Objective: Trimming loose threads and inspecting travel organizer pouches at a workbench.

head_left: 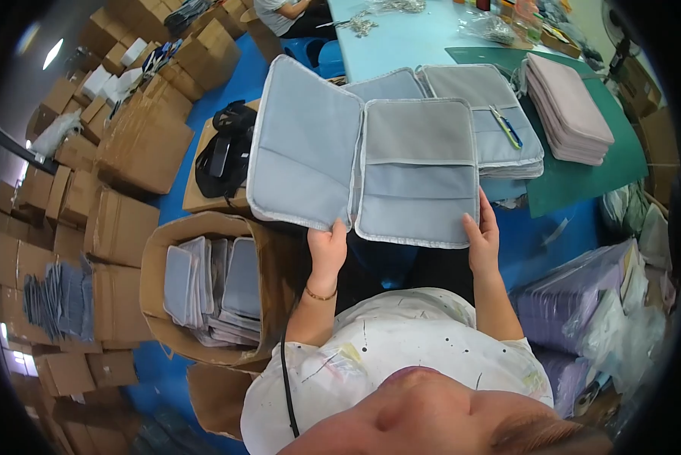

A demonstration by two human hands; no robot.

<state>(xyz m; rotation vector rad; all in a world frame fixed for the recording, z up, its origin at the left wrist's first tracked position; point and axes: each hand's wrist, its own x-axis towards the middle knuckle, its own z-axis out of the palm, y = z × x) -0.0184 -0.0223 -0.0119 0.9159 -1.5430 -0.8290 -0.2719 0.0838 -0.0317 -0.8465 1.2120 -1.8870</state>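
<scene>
I hold an open fabric case [418, 186] with pale grey-blue lining and white edging, spread like a book. Its left panel is plain and tilted up; the right panel has layered pockets. My left hand [328, 249] grips the lower edge near the fold, thumb on top. At the lower right corner, my right hand [484, 231] clasps the case with its thumb over the front, other fingers partly hidden behind. Just beyond it lies a stack of similar open cases [507, 152], with yellow-and-blue thread snips [507, 127] on top.
Pink cases [569, 110] are stacked on a green mat [621, 163] at the right. A cardboard box [204, 353] of grey cases stands at my left, near a black bag [223, 155]. Purple wrapped goods [568, 303] lie at right. Another person's sleeve [276, 6] shows beyond.
</scene>
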